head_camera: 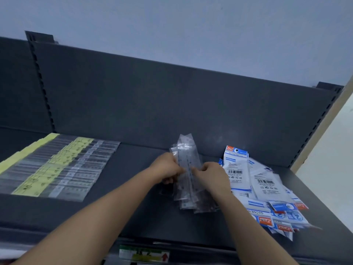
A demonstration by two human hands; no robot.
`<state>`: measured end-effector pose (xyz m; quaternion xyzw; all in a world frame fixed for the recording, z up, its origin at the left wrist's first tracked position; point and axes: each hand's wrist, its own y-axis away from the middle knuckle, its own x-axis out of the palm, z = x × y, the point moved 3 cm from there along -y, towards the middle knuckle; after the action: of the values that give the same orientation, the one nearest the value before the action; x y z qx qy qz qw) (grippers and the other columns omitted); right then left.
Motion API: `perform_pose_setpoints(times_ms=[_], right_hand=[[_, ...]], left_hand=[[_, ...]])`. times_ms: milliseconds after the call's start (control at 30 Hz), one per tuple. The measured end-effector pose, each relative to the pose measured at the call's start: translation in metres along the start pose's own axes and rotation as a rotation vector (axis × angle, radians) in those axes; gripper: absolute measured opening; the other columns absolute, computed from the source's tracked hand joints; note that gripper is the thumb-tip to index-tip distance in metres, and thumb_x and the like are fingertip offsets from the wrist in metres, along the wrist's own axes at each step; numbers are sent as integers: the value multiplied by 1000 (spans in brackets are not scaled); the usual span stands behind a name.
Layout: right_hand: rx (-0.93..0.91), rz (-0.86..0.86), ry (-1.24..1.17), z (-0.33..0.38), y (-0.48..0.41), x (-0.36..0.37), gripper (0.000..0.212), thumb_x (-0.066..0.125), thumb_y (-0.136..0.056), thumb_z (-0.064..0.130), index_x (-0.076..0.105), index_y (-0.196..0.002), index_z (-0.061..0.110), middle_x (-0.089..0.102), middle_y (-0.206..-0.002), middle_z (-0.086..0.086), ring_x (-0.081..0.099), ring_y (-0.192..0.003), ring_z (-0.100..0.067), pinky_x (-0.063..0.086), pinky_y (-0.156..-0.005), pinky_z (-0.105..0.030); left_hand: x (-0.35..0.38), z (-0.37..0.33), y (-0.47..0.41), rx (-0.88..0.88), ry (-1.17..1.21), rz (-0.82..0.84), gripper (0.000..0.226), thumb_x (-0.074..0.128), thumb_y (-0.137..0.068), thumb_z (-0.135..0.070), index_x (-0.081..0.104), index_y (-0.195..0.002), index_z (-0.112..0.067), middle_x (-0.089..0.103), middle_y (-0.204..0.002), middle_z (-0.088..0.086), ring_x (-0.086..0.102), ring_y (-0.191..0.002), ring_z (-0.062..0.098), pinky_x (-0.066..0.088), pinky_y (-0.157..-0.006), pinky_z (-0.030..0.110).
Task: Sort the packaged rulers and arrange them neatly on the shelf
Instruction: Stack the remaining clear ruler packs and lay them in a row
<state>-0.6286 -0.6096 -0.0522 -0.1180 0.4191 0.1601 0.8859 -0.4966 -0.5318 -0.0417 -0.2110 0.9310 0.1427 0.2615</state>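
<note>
A bunch of clear-packaged rulers [186, 150] stands tilted over the middle of the dark shelf [124, 188]. My left hand [166, 169] grips the bunch from the left. My right hand [210, 175] pinches it from the right, fingers curled on the plastic. The lower ends of the packs fan out near the shelf surface. On the left lies a neat overlapping row of clear ruler packs with yellow labels [55, 167]. To the right sits a loose heap of white and blue "Geometric" packs [267, 190].
The dark back panel [152, 104] rises behind the shelf, with slotted uprights at the left [41, 81] and right [315, 127]. A price label strip [144, 255] runs along the front edge. A pale wall [324, 169] borders the right side.
</note>
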Motion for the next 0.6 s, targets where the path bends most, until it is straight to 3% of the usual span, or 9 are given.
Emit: perform_pose_setpoints(times_ms=[100, 167, 233, 333, 467, 533, 600], right_hand=[[-33, -10, 102, 2, -2, 2, 30, 60, -84, 47, 57, -78, 18, 59, -93, -5, 56, -95, -27, 43, -74, -31], [-13, 5, 107, 1, -3, 4, 39, 61, -84, 44, 63, -108, 14, 56, -114, -10, 53, -111, -30, 44, -90, -35], [22, 53, 66, 1, -5, 7, 49, 63, -83, 42, 58, -120, 11, 57, -120, -12, 55, -112, -29, 46, -94, -36], [131, 104, -113, 2, -3, 5, 47, 71, -79, 32, 52, -113, 6, 62, -108, -10, 61, -98, -27, 52, -80, -36], [299, 209, -469, 6, -2, 2, 47, 81, -72, 10, 47, -105, 5, 60, -89, -11, 61, -77, -24, 46, -55, -28], [325, 263, -499, 9, -3, 4, 50, 83, -70, 9, 50, -108, 2, 64, -95, -13, 64, -81, -27, 51, -57, -29], [331, 297, -480, 10, -3, 10, 55, 84, -67, 14, 55, -112, 0, 68, -100, -15, 68, -85, -29, 59, -71, -38]], left_hand=[[-6, -3, 6, 75, -300, -70, 14, 67, -84, -30, 59, -79, -20, 61, -85, -3, 55, -80, 13, 44, -60, 24], [-5, -3, 8, 91, -397, -61, 31, 66, -85, -35, 60, -110, -18, 57, -114, 5, 50, -108, 20, 44, -85, 28], [-3, 0, 9, 91, -344, -20, 36, 67, -86, -30, 56, -118, -18, 55, -123, 5, 48, -117, 22, 41, -100, 32], [-2, 5, 7, 75, -13, 4, 29, 76, -77, -14, 56, -92, -28, 64, -112, -2, 60, -103, 17, 51, -93, 36], [1, 10, 6, 32, 145, 51, 35, 78, -72, -2, 57, -83, -27, 65, -90, -5, 63, -88, 14, 56, -72, 30], [1, 11, 9, 2, 215, 86, 30, 80, -73, -3, 62, -86, -22, 68, -90, -4, 64, -85, 12, 53, -65, 24], [0, 12, 10, -13, 216, 109, 29, 80, -74, -6, 66, -96, -18, 70, -95, -3, 64, -87, 11, 51, -64, 22]])
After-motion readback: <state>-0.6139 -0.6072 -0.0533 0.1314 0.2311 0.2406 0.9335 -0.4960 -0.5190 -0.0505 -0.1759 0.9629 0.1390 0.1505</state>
